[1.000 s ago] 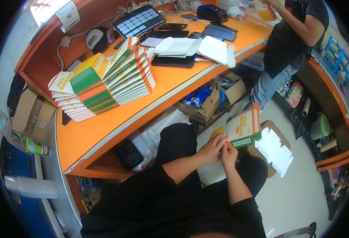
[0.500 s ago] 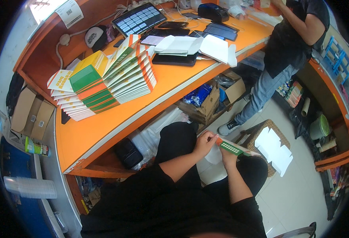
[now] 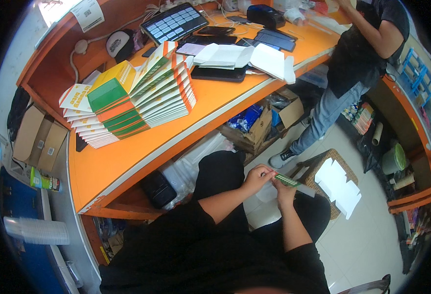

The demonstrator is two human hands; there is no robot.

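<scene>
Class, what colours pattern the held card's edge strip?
The strip is green with small white marks; head view.

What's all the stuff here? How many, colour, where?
Carton: one, green and white, right of centre
Desk: one, orange, upper left
Carton stack: one, green, orange, white, on desk
Tablet: one, black, on desk
Cap: one, black and white, beside tablet
Stool: one, brown, right of carton
Cutout: one, white, on stool
Cups: one stack, clear, lower left
Bucket: one, green, far right
Person: one, black top, upper right
Left hand, right hand: two, bare, at carton
</scene>
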